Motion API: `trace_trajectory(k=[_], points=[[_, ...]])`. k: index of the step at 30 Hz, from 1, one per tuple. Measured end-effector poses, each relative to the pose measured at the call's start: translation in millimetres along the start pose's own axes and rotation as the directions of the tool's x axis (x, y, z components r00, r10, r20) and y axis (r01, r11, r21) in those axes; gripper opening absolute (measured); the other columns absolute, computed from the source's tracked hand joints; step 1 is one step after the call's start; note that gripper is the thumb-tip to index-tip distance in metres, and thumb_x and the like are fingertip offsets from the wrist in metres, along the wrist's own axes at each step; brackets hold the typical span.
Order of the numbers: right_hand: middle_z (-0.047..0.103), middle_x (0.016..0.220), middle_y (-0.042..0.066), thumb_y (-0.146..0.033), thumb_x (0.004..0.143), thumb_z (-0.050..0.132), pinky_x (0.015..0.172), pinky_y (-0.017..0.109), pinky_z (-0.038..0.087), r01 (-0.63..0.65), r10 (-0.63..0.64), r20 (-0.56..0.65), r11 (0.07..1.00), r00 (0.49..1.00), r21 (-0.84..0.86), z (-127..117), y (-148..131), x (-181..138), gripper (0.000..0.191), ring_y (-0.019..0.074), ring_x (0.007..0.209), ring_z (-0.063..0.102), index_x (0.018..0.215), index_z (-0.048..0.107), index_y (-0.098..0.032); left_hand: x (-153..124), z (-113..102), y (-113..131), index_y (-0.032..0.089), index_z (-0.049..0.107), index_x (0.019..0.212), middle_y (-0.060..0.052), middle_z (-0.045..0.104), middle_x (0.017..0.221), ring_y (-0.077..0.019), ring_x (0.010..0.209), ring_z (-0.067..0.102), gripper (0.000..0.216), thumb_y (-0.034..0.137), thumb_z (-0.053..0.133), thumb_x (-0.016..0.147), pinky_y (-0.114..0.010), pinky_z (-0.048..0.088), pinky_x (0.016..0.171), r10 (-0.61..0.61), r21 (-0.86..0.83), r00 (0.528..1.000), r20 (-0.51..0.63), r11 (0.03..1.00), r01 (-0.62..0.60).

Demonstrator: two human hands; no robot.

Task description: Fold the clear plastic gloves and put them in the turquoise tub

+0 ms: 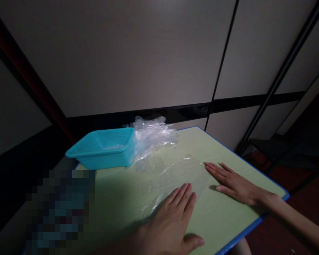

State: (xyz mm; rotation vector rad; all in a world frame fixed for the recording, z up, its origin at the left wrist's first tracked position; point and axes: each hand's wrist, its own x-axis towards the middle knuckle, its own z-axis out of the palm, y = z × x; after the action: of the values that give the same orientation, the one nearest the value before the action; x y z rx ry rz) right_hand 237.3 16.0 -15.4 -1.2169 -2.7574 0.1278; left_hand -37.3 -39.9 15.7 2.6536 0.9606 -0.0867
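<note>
A thin clear sheet of plastic, which looks like a disposable glove (172, 173), lies spread flat on the pale green tabletop (114, 202). My left hand (172, 216) rests palm down on its near edge, fingers stretched out and thumb apart. To the right, my right hand (234, 184) lies flat with its fingertips at the plastic's right end, and its fingers are extended too. Neither hand grasps anything. Beyond the spread piece is a crumpled heap of clear plastic gloves (155, 136).
A turquoise plastic basin (103, 161) stands at the table's back left, touching the heap. Blue edging (244, 233) runs round the table. Behind it rise pale cabinet doors (138, 60) with a dark band. A pixelated patch hides the left front.
</note>
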Motion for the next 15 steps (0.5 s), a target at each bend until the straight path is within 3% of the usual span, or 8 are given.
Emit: trace_trajectory(k=[5, 10, 15], points=[[0.011, 0.144, 0.009, -0.043, 0.088, 0.036, 0.104, 0.052, 0.012, -0.019, 0.019, -0.022, 1.0, 1.0, 0.018, 0.7, -7.9, -6.8, 0.065, 0.0243, 0.13, 0.013, 0.139, 0.001, -0.022, -4.2, 7.6, -9.8, 0.011, 0.012, 0.138, -0.012, 0.0, 0.144, -0.0242, 0.132, -0.001, 0.078, 0.059, 0.036, 0.082, -0.038, 0.012, 0.106, 0.106, -0.008, 0.989, -0.101, 0.994, -0.107], [0.013, 0.144, 0.007, -0.046, 0.086, 0.041, 0.104, 0.053, 0.011, -0.083, 0.085, -0.048, 0.996, 0.995, 0.04, 5.1, -24.7, -23.2, 0.068, 0.0264, 0.13, 0.014, 0.139, 0.004, -0.024, -11.9, -0.3, -18.4, 0.013, 0.014, 0.138, -0.011, 0.002, 0.144, -0.0238, 0.132, 0.002, 0.079, 0.063, 0.034, 0.081, -0.037, 0.011, 0.107, 0.196, -0.024, 0.979, -0.057, 0.98, -0.198], [0.011, 0.144, 0.008, -0.046, 0.085, 0.041, 0.103, 0.054, 0.013, -0.153, 0.154, -0.026, 0.988, 0.988, 0.037, 8.6, -48.1, -41.5, 0.072, 0.0279, 0.129, 0.013, 0.138, 0.0, -0.023, -22.4, -10.0, -26.3, 0.016, 0.016, 0.138, -0.007, 0.008, 0.144, -0.023, 0.132, 0.006, 0.07, 0.054, 0.04, 0.084, -0.033, 0.008, 0.108, 0.287, -0.066, 0.957, -0.025, 0.955, -0.288]])
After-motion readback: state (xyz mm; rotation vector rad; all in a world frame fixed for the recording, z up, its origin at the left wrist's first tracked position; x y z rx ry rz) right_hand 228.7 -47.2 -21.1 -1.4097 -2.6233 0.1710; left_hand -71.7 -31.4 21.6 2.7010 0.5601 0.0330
